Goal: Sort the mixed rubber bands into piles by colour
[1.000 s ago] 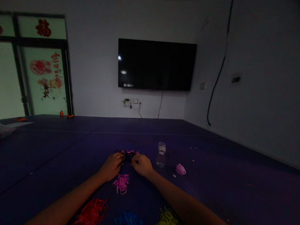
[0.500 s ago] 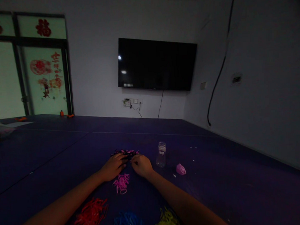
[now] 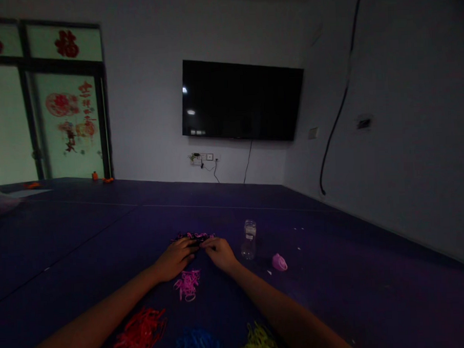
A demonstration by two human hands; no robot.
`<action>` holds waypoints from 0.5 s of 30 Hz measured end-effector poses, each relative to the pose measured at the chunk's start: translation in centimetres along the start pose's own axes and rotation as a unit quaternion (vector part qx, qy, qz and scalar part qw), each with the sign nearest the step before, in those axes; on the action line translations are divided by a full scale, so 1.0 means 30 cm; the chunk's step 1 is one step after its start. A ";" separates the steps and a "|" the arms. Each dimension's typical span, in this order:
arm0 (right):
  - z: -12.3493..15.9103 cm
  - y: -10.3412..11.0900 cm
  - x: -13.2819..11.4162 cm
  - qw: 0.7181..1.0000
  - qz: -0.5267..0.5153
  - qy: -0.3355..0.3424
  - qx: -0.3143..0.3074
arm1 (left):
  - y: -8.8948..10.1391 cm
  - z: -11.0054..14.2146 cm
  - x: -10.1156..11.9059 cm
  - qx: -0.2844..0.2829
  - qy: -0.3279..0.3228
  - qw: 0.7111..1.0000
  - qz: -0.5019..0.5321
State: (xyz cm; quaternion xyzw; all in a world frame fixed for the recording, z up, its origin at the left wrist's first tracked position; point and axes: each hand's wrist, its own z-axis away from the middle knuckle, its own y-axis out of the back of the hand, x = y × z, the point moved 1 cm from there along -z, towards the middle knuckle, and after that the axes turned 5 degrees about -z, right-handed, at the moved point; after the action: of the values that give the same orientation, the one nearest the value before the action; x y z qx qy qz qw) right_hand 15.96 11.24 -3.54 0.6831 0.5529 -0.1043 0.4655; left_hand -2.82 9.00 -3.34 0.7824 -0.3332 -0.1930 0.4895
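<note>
A heap of mixed black and pink rubber bands lies on the purple surface in front of both hands. My left hand rests at its near left edge, fingers stretched out and apart. At the near right edge is my right hand, thumb and fingers pinched together; whatever is between them is too dark to make out. Just below my left hand sits a small pile of pink rubber bands. Nearer to me are a red pile, a blue pile and a yellow-green pile of bands.
Right of my right hand stands a clear bottle, with a pink, rounded object beyond it. White scraps dot the purple floor mat. A plastic bag lies far left. A television hangs on the wall.
My right hand has shifted slightly left and its fingers have reached toward the heap, closer to my left fingertips. The left hand stays almost where it was.
</note>
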 end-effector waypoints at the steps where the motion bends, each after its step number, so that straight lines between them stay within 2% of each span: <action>1: 0.000 0.003 -0.007 1.000 -0.027 0.006 0.002 | -0.001 0.001 0.000 0.002 0.009 1.000 -0.003; 4: 0.006 0.009 -0.032 0.991 -0.123 0.004 -0.052 | 0.002 0.004 -0.001 0.015 0.041 0.999 -0.012; 7: 0.018 0.002 -0.053 0.969 -0.205 -0.040 -0.134 | 0.011 0.005 -0.005 0.049 0.064 0.997 -0.010; 10: 0.032 -0.014 -0.068 0.951 -0.239 -0.069 -0.182 | 0.019 0.005 -0.028 0.105 0.137 0.985 -0.010; 13: 0.039 -0.024 -0.076 0.944 -0.261 -0.072 -0.188 | 0.027 0.013 -0.062 0.149 0.239 0.959 -0.015; 15: 0.037 -0.025 -0.074 0.945 -0.271 -0.079 -0.162 | 0.031 0.021 -0.080 0.149 0.301 0.942 -0.015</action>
State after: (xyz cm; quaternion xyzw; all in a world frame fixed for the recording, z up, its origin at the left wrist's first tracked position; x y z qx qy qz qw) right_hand 14.90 8.91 -3.06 0.4119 0.6885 -0.1888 0.5662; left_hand -5.23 10.02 -2.85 0.8732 -0.1834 0.0955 0.4414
